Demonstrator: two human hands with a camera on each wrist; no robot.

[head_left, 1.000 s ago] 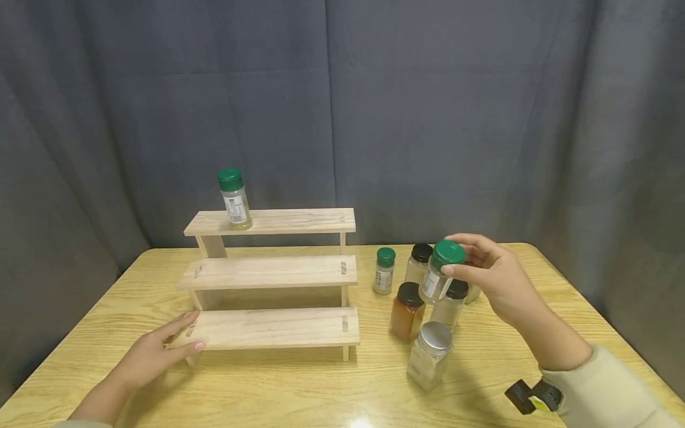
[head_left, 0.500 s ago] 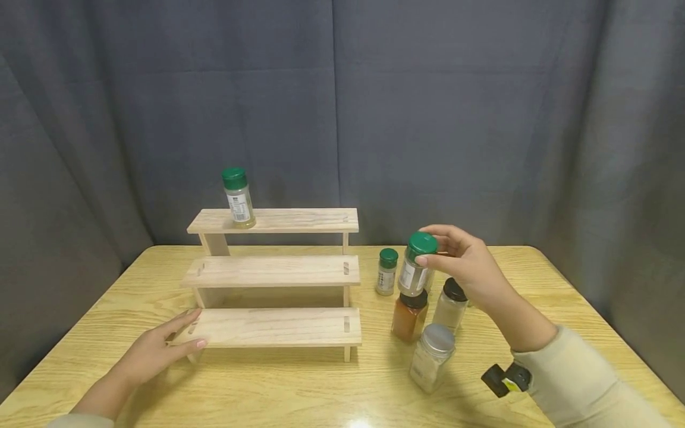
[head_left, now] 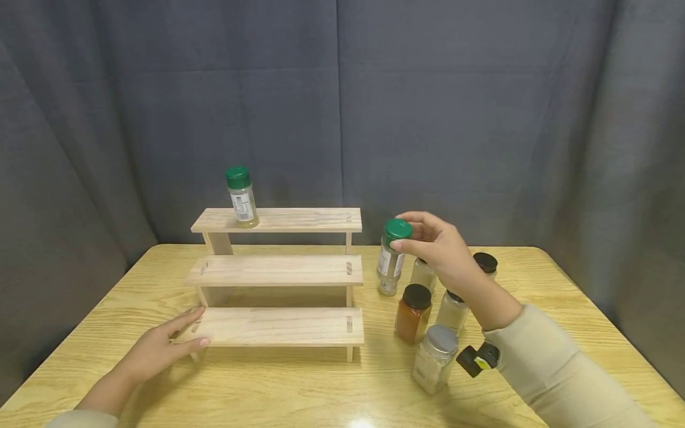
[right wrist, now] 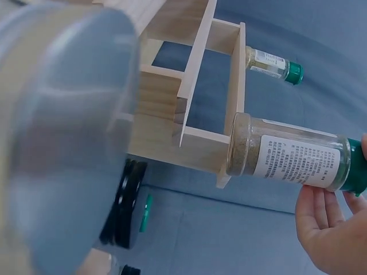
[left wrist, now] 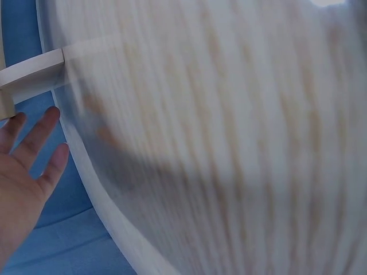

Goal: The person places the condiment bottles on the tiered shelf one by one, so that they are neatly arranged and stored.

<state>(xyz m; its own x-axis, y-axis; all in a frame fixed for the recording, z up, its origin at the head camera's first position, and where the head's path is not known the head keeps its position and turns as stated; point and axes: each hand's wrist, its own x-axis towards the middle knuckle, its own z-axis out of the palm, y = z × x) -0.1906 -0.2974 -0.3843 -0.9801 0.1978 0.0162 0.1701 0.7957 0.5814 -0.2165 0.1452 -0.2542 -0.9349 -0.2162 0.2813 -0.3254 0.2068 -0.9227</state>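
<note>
Two hands work apart: the right hand (head_left: 439, 246), forearm (head_left: 495, 303) angled in from the lower right, pinches a green-capped jar (head_left: 390, 260) by its lid (head_left: 399, 227), roughly upright and aloft near the wooden rack (head_left: 278, 270)'s right end, while the left hand (head_left: 155, 352), thumb and fingers spread, touches the lowest shelf (head_left: 278, 327)'s left end.

The jar (head_left: 390, 260) in my right grip (head_left: 436, 244) looks glossy and clear, its cap (head_left: 398, 228) smooth plastic; the rack (head_left: 283, 270) is matt wood, the table (head_left: 257, 392) shiny wood-grain, the curtain (head_left: 241, 119) matt cloth.
</note>
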